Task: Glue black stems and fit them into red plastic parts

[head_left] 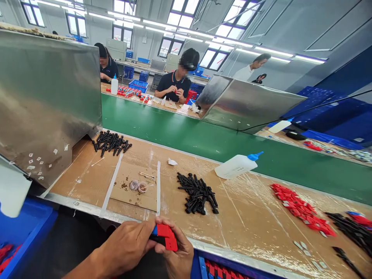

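At bottom centre, red-blue-black piece (166, 235)

We have a red, blue and black piece (166, 235) at the near edge of our brown bench (247, 217); along its far edge, red parts (302, 209) and a milky-white bottle (235, 166) with a blue cap (254, 156); beyond that edge, a plain green strip (180, 133).

A brown bench (250, 217) holds black parts (197, 193), red parts (302, 211), a bottle (236, 167).
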Demonstrator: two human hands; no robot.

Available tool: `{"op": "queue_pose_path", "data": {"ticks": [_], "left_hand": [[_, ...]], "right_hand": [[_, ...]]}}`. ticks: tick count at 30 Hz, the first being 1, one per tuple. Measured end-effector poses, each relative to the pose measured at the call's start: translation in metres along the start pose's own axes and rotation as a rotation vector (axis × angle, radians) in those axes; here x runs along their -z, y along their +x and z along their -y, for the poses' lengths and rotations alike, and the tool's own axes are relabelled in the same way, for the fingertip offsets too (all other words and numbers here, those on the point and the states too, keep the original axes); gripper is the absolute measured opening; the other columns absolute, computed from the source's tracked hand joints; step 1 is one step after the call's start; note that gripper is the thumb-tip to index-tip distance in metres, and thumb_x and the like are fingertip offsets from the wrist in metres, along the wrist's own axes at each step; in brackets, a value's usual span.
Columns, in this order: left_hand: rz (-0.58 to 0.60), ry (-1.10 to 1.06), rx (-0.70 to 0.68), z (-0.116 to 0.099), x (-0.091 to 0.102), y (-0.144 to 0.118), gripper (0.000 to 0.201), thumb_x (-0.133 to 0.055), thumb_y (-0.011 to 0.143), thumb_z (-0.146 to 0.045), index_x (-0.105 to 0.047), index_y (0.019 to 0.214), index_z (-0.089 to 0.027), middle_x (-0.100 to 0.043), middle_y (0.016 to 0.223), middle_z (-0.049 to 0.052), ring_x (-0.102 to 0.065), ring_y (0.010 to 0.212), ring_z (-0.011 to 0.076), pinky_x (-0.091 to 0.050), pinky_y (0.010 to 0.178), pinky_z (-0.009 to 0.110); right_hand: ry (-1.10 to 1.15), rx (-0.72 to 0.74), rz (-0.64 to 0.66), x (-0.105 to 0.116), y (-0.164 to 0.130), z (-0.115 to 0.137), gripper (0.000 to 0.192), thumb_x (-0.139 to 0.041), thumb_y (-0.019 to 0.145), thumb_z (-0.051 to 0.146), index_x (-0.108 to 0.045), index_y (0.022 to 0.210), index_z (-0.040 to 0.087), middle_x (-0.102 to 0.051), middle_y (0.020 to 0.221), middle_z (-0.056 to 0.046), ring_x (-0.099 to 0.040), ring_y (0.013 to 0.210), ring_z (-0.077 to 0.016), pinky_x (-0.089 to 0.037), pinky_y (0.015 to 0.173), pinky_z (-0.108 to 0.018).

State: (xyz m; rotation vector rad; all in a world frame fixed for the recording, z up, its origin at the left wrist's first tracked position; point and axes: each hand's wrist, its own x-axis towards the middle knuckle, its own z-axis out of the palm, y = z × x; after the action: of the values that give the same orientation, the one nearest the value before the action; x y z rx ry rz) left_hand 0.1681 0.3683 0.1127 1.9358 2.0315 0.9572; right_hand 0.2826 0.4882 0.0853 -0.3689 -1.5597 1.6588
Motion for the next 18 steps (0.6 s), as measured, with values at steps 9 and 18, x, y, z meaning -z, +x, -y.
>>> {"op": "queue_pose_path", "data": {"ticks": [9, 18], "left_hand": [[-0.003, -1.601, 0.508, -0.007, -0.014, 0.002, 0.040, -0.041, 0.093, -0.056, -0.052, 0.092, -0.018, -0.024, 0.057, -0.010, -0.017, 0.036, 0.0034, -0.016, 0.038, 0.019], [0.025, -1.497, 0.727, -0.014, -0.031, 0.012, 0.052, -0.061, 0.074, -0.069, -0.052, 0.079, -0.018, -0.026, 0.054, -0.011, -0.021, 0.039, 0.0025, -0.013, 0.041, 0.018]], "right_hand": [[-0.056, -0.182, -0.016, -0.004, 0.000, 0.006, 0.039, -0.068, 0.082, 0.048, -0.071, 0.114, 0.028, -0.073, 0.112, -0.008, -0.070, 0.101, -0.0288, -0.060, 0.081, -0.036], [-0.035, -0.229, -0.111, -0.002, -0.003, 0.019, 0.036, -0.069, 0.081, 0.039, -0.071, 0.113, 0.023, -0.075, 0.098, -0.005, -0.070, 0.088, -0.0207, -0.056, 0.083, -0.029]]}}
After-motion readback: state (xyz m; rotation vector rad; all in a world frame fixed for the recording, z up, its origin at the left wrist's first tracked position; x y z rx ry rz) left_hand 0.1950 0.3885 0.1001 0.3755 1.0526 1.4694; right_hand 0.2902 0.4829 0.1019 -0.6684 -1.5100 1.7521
